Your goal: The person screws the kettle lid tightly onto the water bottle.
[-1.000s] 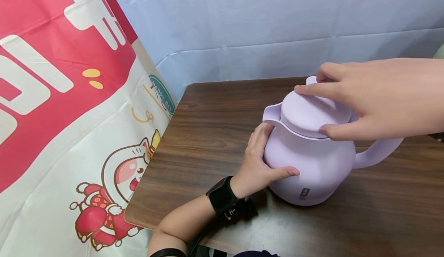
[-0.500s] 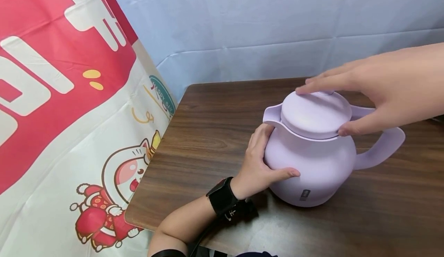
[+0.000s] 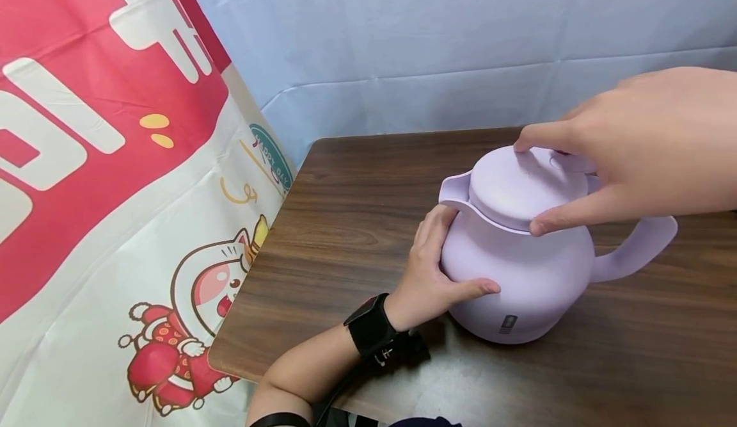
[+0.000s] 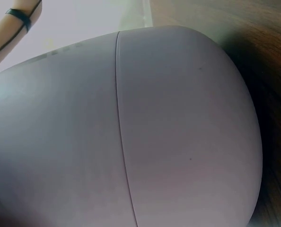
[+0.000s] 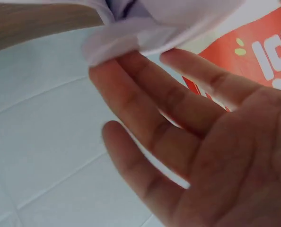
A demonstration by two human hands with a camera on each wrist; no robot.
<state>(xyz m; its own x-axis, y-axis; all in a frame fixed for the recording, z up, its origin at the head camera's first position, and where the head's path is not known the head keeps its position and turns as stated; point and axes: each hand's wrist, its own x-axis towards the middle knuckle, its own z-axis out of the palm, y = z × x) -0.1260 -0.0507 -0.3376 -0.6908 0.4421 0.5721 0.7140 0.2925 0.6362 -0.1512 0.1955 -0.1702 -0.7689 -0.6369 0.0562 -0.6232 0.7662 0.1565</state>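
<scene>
A lilac thermal jug [image 3: 512, 280] with a spout and side handle [image 3: 636, 251] stands upright on the wooden table. My left hand [image 3: 428, 273] holds its left side, thumb across the front and fingers going round behind. The left wrist view shows only the jug's seamed body [image 4: 178, 123], not that hand. On top sits the round lid [image 3: 509, 187], gripped by my right hand [image 3: 639, 152]: thumb at the front rim, index fingertip on top. Under those fingers a small tab [image 3: 570, 162] shows. In the right wrist view, fingertips [image 5: 102, 71] touch a blurred lilac edge.
The brown wooden table [image 3: 322, 241] has its left edge and rounded corners in view. A pale blue cloth [image 3: 403, 36] hangs behind it. At the left hangs a red and white printed banner [image 3: 115, 254]. A black device [image 3: 371, 324] with a cable is strapped to my left wrist.
My right hand has shifted across the lid; it spread wider, then closed round it again. The tab has swung from the back toward the right. Left hand and jug body stay put.
</scene>
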